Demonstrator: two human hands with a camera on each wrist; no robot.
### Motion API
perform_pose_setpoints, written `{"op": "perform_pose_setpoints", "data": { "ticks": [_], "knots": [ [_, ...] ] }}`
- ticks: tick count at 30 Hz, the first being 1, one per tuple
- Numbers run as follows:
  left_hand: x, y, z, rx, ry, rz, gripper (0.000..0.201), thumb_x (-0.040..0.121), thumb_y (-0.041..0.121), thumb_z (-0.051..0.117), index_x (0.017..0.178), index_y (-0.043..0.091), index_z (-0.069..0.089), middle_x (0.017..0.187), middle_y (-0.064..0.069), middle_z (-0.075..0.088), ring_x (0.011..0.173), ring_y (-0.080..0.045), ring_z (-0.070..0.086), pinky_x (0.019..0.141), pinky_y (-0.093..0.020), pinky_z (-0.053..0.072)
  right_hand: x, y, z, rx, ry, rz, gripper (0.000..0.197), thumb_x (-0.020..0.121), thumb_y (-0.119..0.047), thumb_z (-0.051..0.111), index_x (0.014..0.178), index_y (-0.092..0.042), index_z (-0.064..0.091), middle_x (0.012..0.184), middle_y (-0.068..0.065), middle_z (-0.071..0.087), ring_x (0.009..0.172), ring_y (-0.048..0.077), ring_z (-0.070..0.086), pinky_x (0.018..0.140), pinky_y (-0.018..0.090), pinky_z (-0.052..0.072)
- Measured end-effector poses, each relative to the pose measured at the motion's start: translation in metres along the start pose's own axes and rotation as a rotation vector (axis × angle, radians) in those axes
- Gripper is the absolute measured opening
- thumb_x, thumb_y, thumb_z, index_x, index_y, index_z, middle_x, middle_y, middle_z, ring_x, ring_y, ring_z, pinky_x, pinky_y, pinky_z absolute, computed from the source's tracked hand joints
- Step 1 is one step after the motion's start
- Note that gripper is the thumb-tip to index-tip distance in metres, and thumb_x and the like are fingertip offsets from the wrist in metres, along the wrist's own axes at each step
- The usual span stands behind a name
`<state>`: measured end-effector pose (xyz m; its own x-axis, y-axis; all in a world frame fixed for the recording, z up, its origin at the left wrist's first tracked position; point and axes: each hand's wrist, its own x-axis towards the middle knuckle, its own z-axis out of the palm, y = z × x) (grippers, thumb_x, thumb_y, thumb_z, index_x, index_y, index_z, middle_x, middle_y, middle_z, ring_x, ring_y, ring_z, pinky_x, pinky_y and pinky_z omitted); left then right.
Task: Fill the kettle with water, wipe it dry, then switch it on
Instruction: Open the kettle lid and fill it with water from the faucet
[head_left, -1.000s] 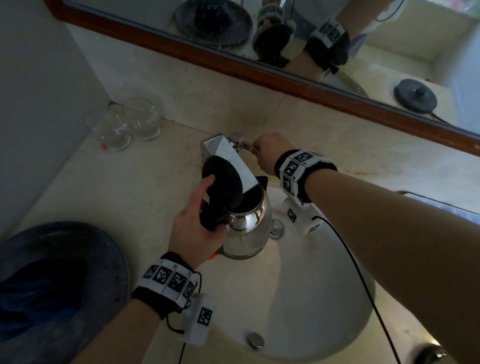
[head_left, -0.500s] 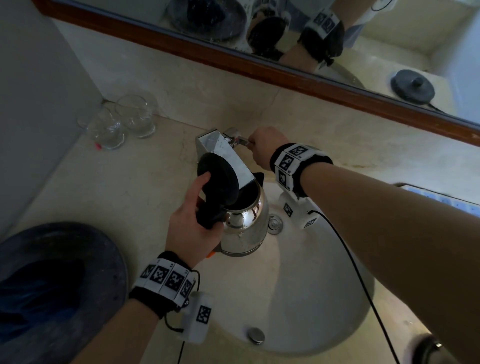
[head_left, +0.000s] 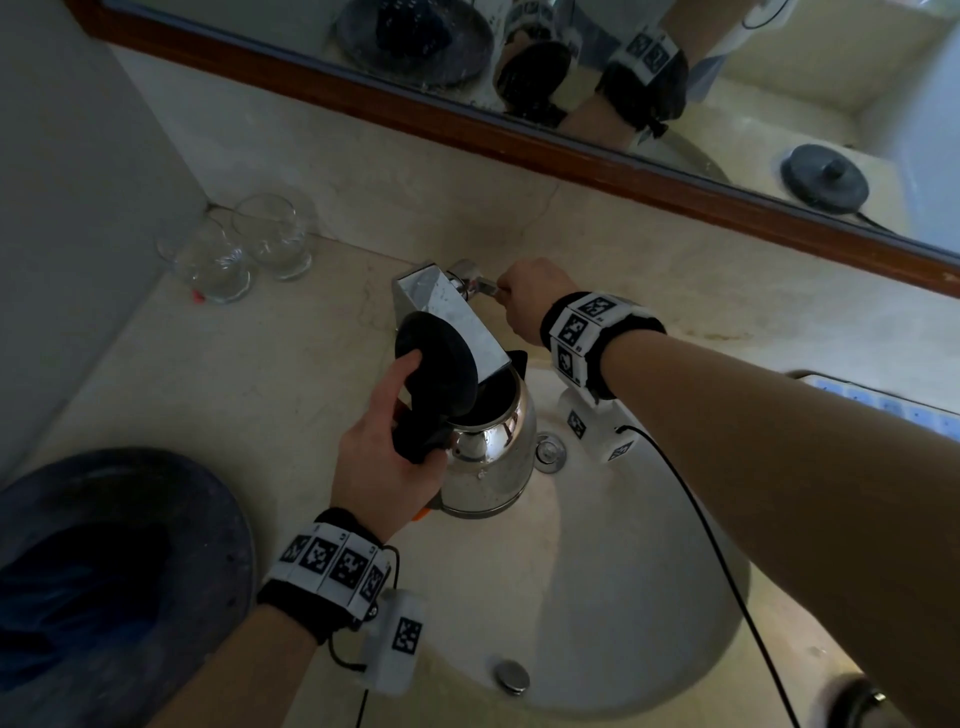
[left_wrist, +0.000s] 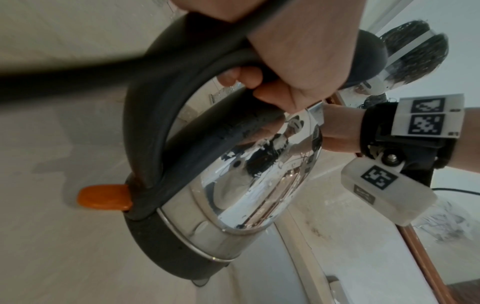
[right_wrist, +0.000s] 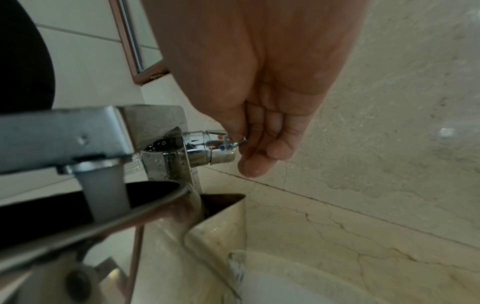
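A shiny steel kettle (head_left: 493, 467) hangs over the sink, its black lid (head_left: 436, 364) tipped open under the square chrome faucet spout (head_left: 447, 312). My left hand (head_left: 405, 447) grips the kettle's black handle (left_wrist: 161, 102); an orange switch (left_wrist: 103, 197) juts out at the handle's foot. My right hand (head_left: 506, 296) pinches the faucet's small lever (right_wrist: 240, 143) at the spout's right side. In the right wrist view a stream of water (right_wrist: 106, 191) runs from the spout into the kettle mouth (right_wrist: 145, 207). Droplets cling to the kettle body (left_wrist: 259, 174).
Two empty glasses (head_left: 239, 249) stand in the back left corner of the marble counter. A dark round tray (head_left: 218, 519) with blue cloth sits front left. The white basin (head_left: 623, 571) lies below, drain (head_left: 548, 449) beside the kettle. The mirror shows the kettle's base (head_left: 826, 176).
Both hands and the kettle keep their places; only the head view has shifted slightly.
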<state>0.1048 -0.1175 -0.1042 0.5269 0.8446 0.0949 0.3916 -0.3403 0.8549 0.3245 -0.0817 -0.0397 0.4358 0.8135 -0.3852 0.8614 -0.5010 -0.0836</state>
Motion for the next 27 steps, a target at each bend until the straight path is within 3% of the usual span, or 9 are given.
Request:
{"op": "perform_pose_setpoints", "data": {
  "ticks": [6,9,13,16,19,27],
  "knots": [
    [0.0004,0.0007,0.0027,0.006,0.011,0.004,0.093,0.065,0.002,0.074,0.130,0.047,0.026,0.069,0.016,0.055,0.055,-0.009,0.060,0.055,-0.014,0.047,0.0029,0.0005,0.0017,0.004,-0.003,0.002,0.024,0.098,-0.013,0.048,0.110,-0.003,0.066,0.087,0.008,0.053,0.079,0.023,0.050,0.069,0.025,0.038],
    [0.0007,-0.0013,0.0032,0.007,-0.001,0.007,0.095,0.065,0.003,0.074,0.129,0.051,0.023,0.070,0.011,0.059,0.056,-0.011,0.060,0.054,-0.009,0.045,0.0044,0.0009,0.0025,0.004,-0.006,0.002,0.023,0.098,-0.014,0.049,0.110,-0.004,0.066,0.087,0.008,0.054,0.079,0.022,0.051,0.069,0.025,0.038],
    [0.0021,0.0003,0.0027,0.010,0.000,0.012,0.095,0.065,0.003,0.075,0.129,0.050,0.023,0.071,0.015,0.057,0.055,-0.009,0.060,0.054,-0.008,0.045,0.0046,0.0014,0.0020,0.000,-0.005,-0.004,0.024,0.098,-0.013,0.048,0.110,-0.003,0.066,0.090,0.012,0.058,0.079,0.022,0.050,0.069,0.025,0.038],
    [0.0018,0.0007,0.0036,0.005,-0.001,0.006,0.095,0.065,0.003,0.075,0.128,0.051,0.022,0.071,0.015,0.056,0.058,-0.007,0.061,0.055,-0.013,0.047,0.0045,0.0015,0.0024,-0.002,-0.004,-0.006,0.025,0.098,-0.014,0.048,0.113,-0.003,0.065,0.089,0.009,0.054,0.080,0.021,0.049,0.070,0.025,0.038],
    [0.0014,0.0012,0.0044,-0.002,-0.002,-0.005,0.094,0.066,0.003,0.075,0.129,0.050,0.024,0.071,0.014,0.057,0.060,-0.008,0.061,0.057,-0.016,0.049,0.0046,0.0019,0.0030,-0.005,0.003,-0.014,0.026,0.099,-0.015,0.048,0.115,-0.003,0.064,0.097,0.014,0.060,0.082,0.021,0.048,0.070,0.026,0.038],
    [0.0015,0.0018,0.0040,0.002,0.001,0.003,0.093,0.066,0.003,0.076,0.131,0.047,0.026,0.071,0.015,0.056,0.058,-0.009,0.061,0.056,-0.017,0.050,0.0043,0.0013,0.0031,-0.003,-0.002,-0.004,0.025,0.098,-0.015,0.049,0.114,-0.003,0.064,0.089,0.008,0.051,0.081,0.021,0.048,0.070,0.026,0.038]
  ]
}}
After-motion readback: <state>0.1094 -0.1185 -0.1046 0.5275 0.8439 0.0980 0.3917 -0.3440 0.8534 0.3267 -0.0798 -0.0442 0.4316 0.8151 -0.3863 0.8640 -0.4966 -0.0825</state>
